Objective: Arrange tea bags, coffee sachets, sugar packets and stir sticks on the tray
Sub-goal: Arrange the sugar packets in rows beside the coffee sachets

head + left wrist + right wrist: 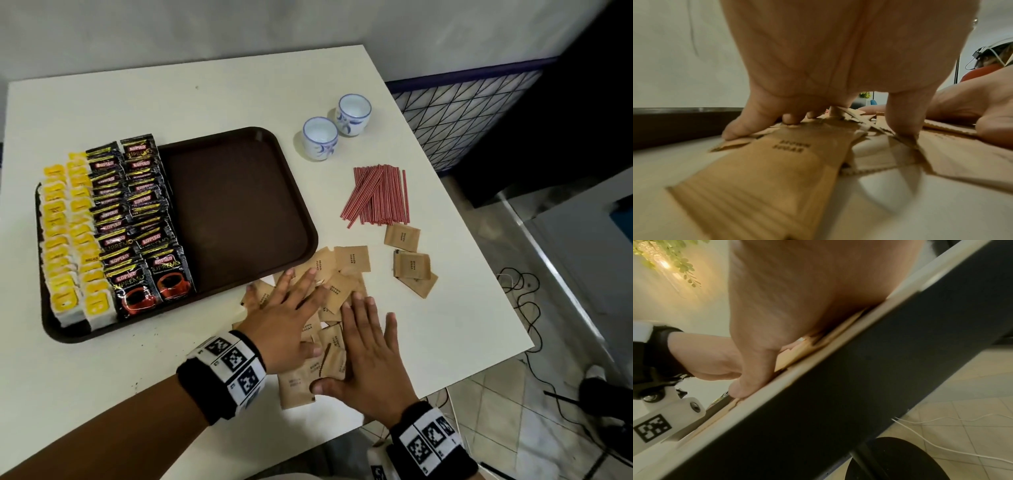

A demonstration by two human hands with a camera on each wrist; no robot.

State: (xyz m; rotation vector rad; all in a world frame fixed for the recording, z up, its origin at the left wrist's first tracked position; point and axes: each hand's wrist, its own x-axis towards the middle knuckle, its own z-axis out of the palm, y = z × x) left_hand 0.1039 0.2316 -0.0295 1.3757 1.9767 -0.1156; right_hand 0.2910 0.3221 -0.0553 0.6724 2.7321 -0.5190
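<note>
A dark brown tray [239, 205] lies on the white table [239, 96]. Its left part holds rows of yellow tea bags [65, 240] and black coffee sachets [140, 219]; its right part is bare. Several brown sugar packets [339, 291] are scattered by the tray's near right corner. My left hand [287, 308] lies flat on them with fingers spread, fingertips pressing packets [789, 146] in the left wrist view. My right hand [366, 349] lies flat beside it on the packets [795, 356] near the table's front edge. Red stir sticks [380, 195] lie in a loose bundle to the right.
Two white-and-blue cups [335, 126] stand behind the stir sticks. Three more sugar packets [411, 263] lie apart on the right. The table's right edge [479, 240] drops to a tiled floor with cables [524, 298].
</note>
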